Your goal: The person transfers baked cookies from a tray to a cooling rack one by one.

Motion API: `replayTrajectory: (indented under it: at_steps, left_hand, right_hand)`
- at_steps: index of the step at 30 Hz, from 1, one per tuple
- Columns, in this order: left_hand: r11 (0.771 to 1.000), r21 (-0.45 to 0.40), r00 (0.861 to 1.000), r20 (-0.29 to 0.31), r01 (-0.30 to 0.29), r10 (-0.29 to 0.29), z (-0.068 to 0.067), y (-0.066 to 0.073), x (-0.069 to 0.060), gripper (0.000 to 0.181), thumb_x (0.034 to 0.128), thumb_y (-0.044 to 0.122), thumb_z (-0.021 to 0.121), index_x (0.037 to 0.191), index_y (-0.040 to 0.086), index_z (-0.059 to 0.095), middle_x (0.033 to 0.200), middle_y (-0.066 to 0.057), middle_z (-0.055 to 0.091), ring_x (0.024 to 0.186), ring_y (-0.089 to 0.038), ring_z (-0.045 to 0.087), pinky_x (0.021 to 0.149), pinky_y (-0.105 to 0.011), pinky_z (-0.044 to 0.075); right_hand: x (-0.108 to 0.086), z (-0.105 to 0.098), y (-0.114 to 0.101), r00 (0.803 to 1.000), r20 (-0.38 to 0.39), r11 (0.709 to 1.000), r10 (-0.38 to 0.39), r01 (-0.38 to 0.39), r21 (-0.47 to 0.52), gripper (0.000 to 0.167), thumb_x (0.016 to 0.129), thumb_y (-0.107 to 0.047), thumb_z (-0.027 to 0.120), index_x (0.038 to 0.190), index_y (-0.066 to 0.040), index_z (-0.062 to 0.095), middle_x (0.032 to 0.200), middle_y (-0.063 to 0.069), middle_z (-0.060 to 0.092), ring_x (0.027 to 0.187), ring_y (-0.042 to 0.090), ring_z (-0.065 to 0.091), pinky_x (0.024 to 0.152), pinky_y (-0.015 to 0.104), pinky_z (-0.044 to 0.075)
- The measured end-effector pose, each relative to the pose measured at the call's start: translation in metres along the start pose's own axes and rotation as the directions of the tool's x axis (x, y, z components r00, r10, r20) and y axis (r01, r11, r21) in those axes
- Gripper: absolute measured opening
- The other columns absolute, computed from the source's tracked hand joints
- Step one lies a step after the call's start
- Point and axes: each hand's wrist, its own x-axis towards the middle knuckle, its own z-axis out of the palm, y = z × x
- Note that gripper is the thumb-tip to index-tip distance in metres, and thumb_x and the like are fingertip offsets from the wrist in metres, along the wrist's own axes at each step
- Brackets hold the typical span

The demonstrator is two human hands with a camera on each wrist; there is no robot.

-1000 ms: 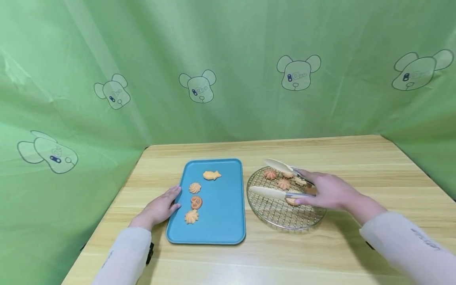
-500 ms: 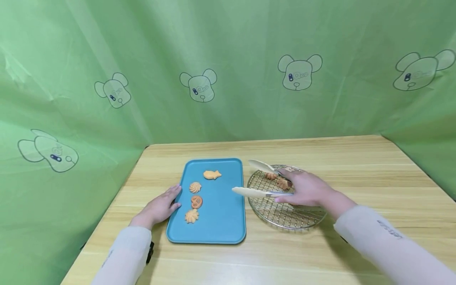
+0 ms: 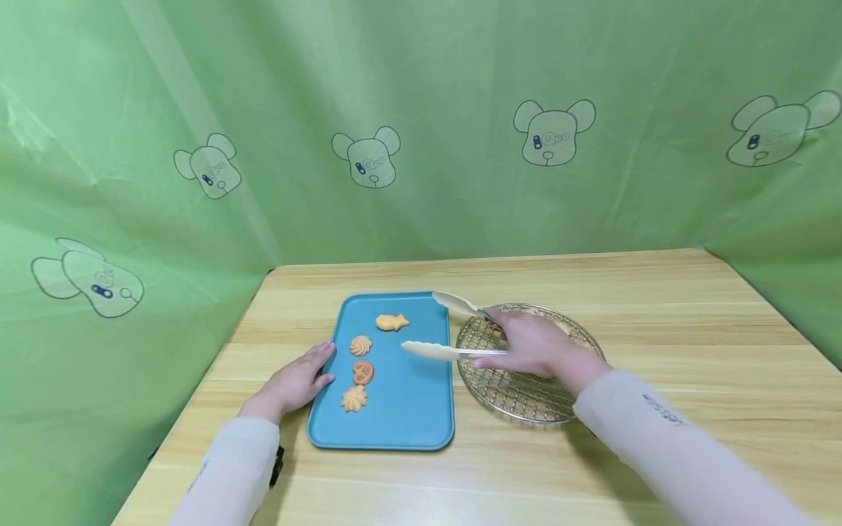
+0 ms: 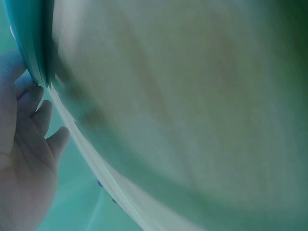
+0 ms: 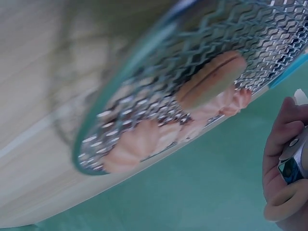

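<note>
My right hand [image 3: 536, 343] grips metal tongs [image 3: 434, 351] with pale tips. The tong arms stand spread, with no cookie visible between them, their tips over the right part of the blue tray [image 3: 414, 409]. Fingers of my left hand [image 3: 292, 383] touch the tray's left edge. On the tray lie a fish-shaped cookie [image 3: 391, 322], a swirl cookie [image 3: 359, 345], a brown pretzel-shaped cookie [image 3: 362, 372] and a flower-shaped cookie [image 3: 353, 399]. Below my right hand is a round wire rack [image 3: 513, 402]; the hand mostly hides its cookies in the head view.
In the right wrist view, an oval cookie [image 5: 211, 79] and several ridged cookies [image 5: 132, 147] sit on the rack. Both tray and rack stand on a wooden table [image 3: 677, 329]. A green curtain [image 3: 447, 204] hangs behind the table.
My right hand has moved left with the tongs, from above the rack until the tips reach over the tray. The left hand and the tray's cookies have stayed put.
</note>
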Motion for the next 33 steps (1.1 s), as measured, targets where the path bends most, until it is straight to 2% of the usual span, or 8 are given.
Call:
replayTrajectory:
  at_steps: [6,11,14,18,22,26,30,33]
  left_hand:
    - [1.000,-0.013,1.000,0.003,0.009,-0.009,0.001,0.000,0.001,0.061,0.0995,0.027,0.052,0.149,0.001,0.027,0.154,-0.015,0.024,0.140,-0.033,0.022,0.113,-0.047,0.022]
    - [1.000,-0.007,1.000,0.002,0.007,-0.007,0.001,0.000,0.001,0.062,0.0995,0.027,0.052,0.149,0.001,0.027,0.154,-0.015,0.023,0.140,-0.033,0.022,0.113,-0.048,0.023]
    - [1.000,-0.015,1.000,0.005,0.011,-0.011,0.001,0.000,0.001,0.061,0.0996,0.027,0.052,0.149,0.001,0.026,0.155,-0.015,0.023,0.140,-0.033,0.022,0.113,-0.048,0.023]
    - [1.000,-0.024,1.000,0.002,0.008,-0.008,0.000,0.000,0.000,0.061,0.0996,0.025,0.052,0.149,0.001,0.027,0.154,-0.016,0.023,0.140,-0.034,0.022,0.112,-0.049,0.023]
    - [1.000,-0.023,1.000,0.002,0.007,-0.007,0.000,0.001,0.000,0.061,0.0995,0.025,0.052,0.149,0.001,0.027,0.154,-0.016,0.023,0.140,-0.034,0.022,0.112,-0.049,0.023]
    - [1.000,-0.019,1.000,0.004,0.006,-0.006,-0.001,0.001,-0.001,0.061,0.0996,0.025,0.052,0.149,0.001,0.027,0.154,-0.016,0.024,0.140,-0.034,0.022,0.113,-0.049,0.023]
    - [1.000,-0.016,1.000,0.003,0.003,-0.003,-0.002,0.002,-0.001,0.061,0.0995,0.026,0.052,0.149,0.000,0.027,0.154,-0.016,0.024,0.140,-0.035,0.023,0.112,-0.049,0.023]
    - [1.000,-0.017,1.000,0.002,0.006,-0.006,-0.002,0.002,-0.001,0.061,0.0995,0.026,0.052,0.149,0.000,0.027,0.154,-0.016,0.023,0.140,-0.035,0.023,0.112,-0.049,0.023]
  right_hand:
    - [0.011,0.002,-0.015,1.000,0.010,1.000,0.003,-0.003,0.007,0.111,0.071,-0.078,0.059,0.150,-0.006,0.028,0.136,0.024,0.049,0.118,0.045,0.050,0.098,0.060,0.039]
    - [0.019,0.003,-0.027,0.998,0.055,0.999,0.025,-0.023,-0.024,0.118,0.067,-0.086,0.050,0.151,-0.007,0.026,0.135,0.024,0.050,0.118,0.045,0.049,0.098,0.061,0.038]
    - [0.024,0.004,-0.034,0.996,0.077,0.999,0.036,-0.032,-0.044,0.122,0.064,-0.090,0.044,0.151,-0.006,0.026,0.129,0.024,0.055,0.112,0.044,0.054,0.094,0.059,0.043]
    - [0.030,0.006,-0.041,0.993,0.101,0.997,0.054,-0.048,-0.062,0.116,0.069,-0.086,0.047,0.150,-0.006,0.027,0.120,0.023,0.060,0.101,0.040,0.060,0.083,0.053,0.052]
    - [0.035,0.008,-0.047,0.991,0.114,0.996,0.066,-0.058,-0.070,0.111,0.073,-0.082,0.051,0.150,-0.005,0.028,0.114,0.018,0.063,0.095,0.035,0.062,0.074,0.046,0.055]
    - [0.040,0.010,-0.054,0.989,0.127,0.995,0.073,-0.063,-0.078,0.107,0.075,-0.079,0.051,0.149,-0.004,0.030,0.112,0.016,0.064,0.095,0.033,0.062,0.070,0.044,0.055]
    - [0.045,0.013,-0.060,0.986,0.142,0.994,0.086,-0.075,-0.085,0.104,0.077,-0.077,0.052,0.149,-0.005,0.030,0.111,0.017,0.065,0.093,0.032,0.063,0.074,0.045,0.055]
    - [0.048,0.015,-0.062,0.985,0.144,0.993,0.099,-0.089,-0.080,0.101,0.079,-0.075,0.052,0.150,-0.006,0.030,0.116,0.017,0.063,0.098,0.034,0.062,0.083,0.048,0.053]
